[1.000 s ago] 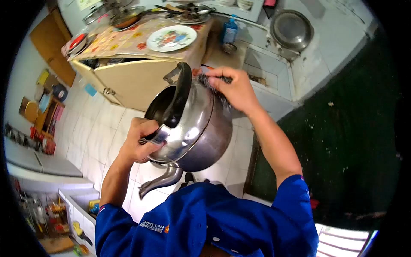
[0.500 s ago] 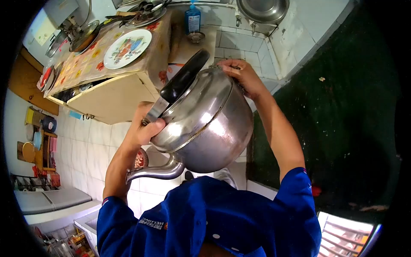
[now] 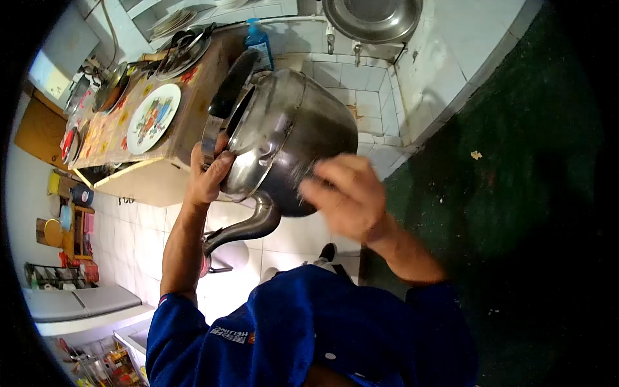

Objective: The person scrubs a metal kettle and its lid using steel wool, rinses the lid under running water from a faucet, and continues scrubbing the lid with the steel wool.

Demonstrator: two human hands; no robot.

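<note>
Our left hand point(image 3: 205, 184) grips the kettle point(image 3: 309, 119) by the handle's point(image 3: 232, 85) metal end, tilted above the floor point(image 3: 145, 242); a slipping thumb could drop it. Our right hand point(image 3: 353, 201), blurred beside it, could push it loose; whether that hand grips anything, we cannot tell.

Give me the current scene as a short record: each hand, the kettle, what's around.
left hand: grips the kettle near its mouth, at the handle's base
right hand: blurred, at the kettle's lower side; contents cannot be told
kettle: metal, held tilted, black handle
plate: patterned, on a flowered cloth
bottle: blue, beyond the kettle
</note>
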